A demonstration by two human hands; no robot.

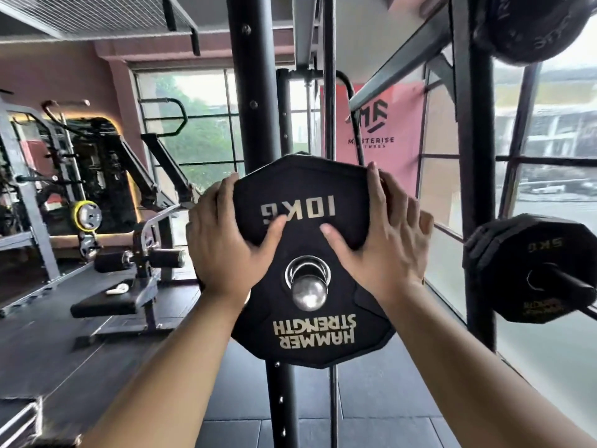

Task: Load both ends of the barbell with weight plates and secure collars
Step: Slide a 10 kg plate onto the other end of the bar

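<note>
From the head camera, a black many-sided weight plate (310, 263) marked "10KG" and "HAMMER STRENGTH", its lettering upside down to the viewer, sits on a chrome bar end (308, 291) that passes through the plate's centre hole and pokes out toward the camera. The left hand (223, 244) clamps the plate's upper left edge, fingers wrapped behind the rim and the thumb laid across the face below the "10KG" mark. The right hand (384, 240) clamps the upper right edge in the same way, its thumb pointing inward across the face toward the left thumb; the two thumbs are near each other but apart. Both bare forearms reach up from the bottom of the frame. Just behind the plate stands a black rack upright (255, 101) with bolt holes, and a thinner steel rod (329, 92) rises beside it. To the right, well apart from the held plate, a smaller black plate (529, 270) marked "5KG" hangs on a dark peg near another post, and part of a larger plate (529, 27) shows at the top right corner. A pink banner (378, 130) hangs behind the rack by the windows. On the left, a padded bench (109, 302) stands on the dark floor, with a yellow-rimmed plate (86, 216) on a machine further back.
</note>
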